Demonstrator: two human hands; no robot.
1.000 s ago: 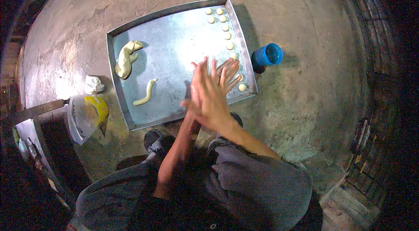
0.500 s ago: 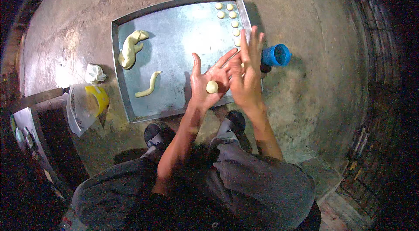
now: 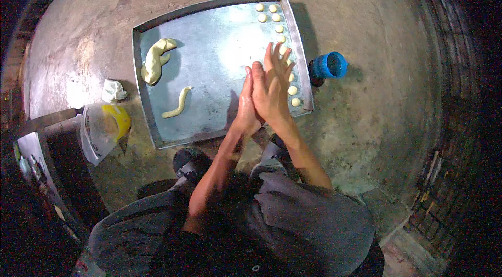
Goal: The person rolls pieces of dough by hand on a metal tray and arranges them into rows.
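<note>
My two hands are pressed palm to palm over the near right part of a metal tray (image 3: pixel 204 31). My right hand (image 3: pixel 271 93) lies on top, fingers stretched out and spread. Beneath it is my left hand (image 3: pixel 246 108), thumb pointing up and most of its fingers hidden. The dough ball that lay in my left palm is hidden between the palms. Small round dough balls (image 3: pixel 293 90) line the tray's right side. At the tray's left lies a large dough lump (image 3: pixel 152 63), with a thin dough strip (image 3: pixel 181 103) nearer to me.
A blue cup (image 3: pixel 334 64) stands just right of the tray on the concrete floor (image 3: pixel 361 125). To the left are a crumpled white bag (image 3: pixel 113 90) and a clear plastic bag with a yellow patch (image 3: pixel 99 133). My shoes (image 3: pixel 184 162) are by the tray's near edge.
My right hand has come down and left onto my left palm, covering the dough ball. My left hand has turned on edge. More dough balls along the tray's right side now show.
</note>
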